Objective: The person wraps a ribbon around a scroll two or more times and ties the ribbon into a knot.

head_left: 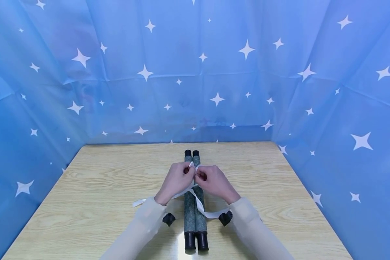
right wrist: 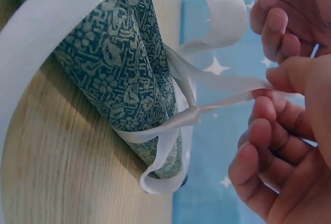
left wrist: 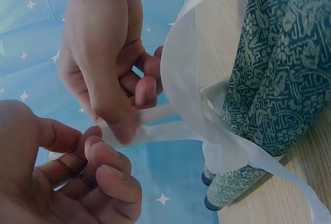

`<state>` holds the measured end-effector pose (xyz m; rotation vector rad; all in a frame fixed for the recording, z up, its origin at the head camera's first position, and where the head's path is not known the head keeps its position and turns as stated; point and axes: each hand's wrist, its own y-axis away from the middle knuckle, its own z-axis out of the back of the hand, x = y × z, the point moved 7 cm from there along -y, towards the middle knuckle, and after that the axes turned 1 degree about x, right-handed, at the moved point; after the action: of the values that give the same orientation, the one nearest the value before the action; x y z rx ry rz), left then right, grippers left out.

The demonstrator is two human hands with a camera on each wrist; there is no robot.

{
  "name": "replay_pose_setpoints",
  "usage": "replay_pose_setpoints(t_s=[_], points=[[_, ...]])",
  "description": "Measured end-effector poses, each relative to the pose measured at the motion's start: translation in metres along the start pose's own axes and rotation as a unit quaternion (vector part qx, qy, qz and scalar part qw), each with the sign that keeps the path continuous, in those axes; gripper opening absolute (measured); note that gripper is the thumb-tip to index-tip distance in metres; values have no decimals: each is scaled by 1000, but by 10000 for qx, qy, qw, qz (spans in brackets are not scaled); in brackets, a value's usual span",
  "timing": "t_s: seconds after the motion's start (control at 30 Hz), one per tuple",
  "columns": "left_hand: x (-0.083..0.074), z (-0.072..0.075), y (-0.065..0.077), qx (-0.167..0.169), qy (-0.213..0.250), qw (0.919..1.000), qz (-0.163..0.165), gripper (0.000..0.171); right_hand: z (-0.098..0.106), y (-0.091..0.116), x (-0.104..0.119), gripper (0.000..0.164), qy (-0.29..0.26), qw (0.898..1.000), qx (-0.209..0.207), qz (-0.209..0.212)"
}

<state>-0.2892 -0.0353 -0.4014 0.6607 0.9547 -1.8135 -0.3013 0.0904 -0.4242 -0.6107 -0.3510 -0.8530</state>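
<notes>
Two dark green patterned scrolls (head_left: 189,209) with black end knobs lie side by side, pointing away from me. A white ribbon (head_left: 199,206) goes around them and crosses over the top near their middle. My left hand (head_left: 179,178) pinches the ribbon above the scrolls, a white bit showing at its fingertips. Facing it closely, my right hand (head_left: 216,180) pinches ribbon between thumb and forefinger. In the right wrist view, two strands run taut from the crossing to the right fingertips (right wrist: 266,105). A loose ribbon loop (left wrist: 181,58) arches beside the scrolls in the left wrist view.
The scrolls lie on a light wood-grain table (head_left: 117,173). One ribbon tail (head_left: 139,203) stretches left past the left sleeve; another curves toward the right wrist. Dark wrist cameras (head_left: 169,219) hang under both cuffs. A blue star-patterned curtain (head_left: 182,90) stands behind and at the sides.
</notes>
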Motion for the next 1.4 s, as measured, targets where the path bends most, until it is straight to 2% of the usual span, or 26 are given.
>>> replay_pose_setpoints(t_s=[0.2,0.33,0.43,0.5,0.6,0.73,0.83,1.03,1.13,1.27,1.4], points=[[6,2,-1,165,257,9995,111,34,1,5,-5,20,-148,9977,400,-525],[11,6,1,215,314,9990,237,35,2,15,-13,35,-192,9919,539,-1136],[15,8,2,208,308,9989,287,35,-4,27,-15,43,-407,9855,855,-1409],[17,9,2,200,321,9988,300,36,-12,37,-14,44,-568,9813,1153,-1433],[21,12,3,183,319,9988,321,35,-24,51,-9,40,-786,9773,1525,-1241],[27,13,3,159,263,9988,377,36,-31,63,0,32,-1078,9782,1620,-723],[30,14,3,173,252,9988,380,37,-31,67,2,32,-1357,9761,1601,-556],[33,15,4,259,211,9987,385,39,-27,76,-10,27,-1753,9673,1624,-849],[34,16,4,270,205,9987,381,38,-22,80,-20,23,-2006,9593,1658,-1097],[36,17,5,235,169,9988,383,36,-12,86,-32,25,-2294,9489,1669,-1379],[38,19,5,191,178,9989,401,35,2,92,-43,31,-2336,9467,1597,-1538]])
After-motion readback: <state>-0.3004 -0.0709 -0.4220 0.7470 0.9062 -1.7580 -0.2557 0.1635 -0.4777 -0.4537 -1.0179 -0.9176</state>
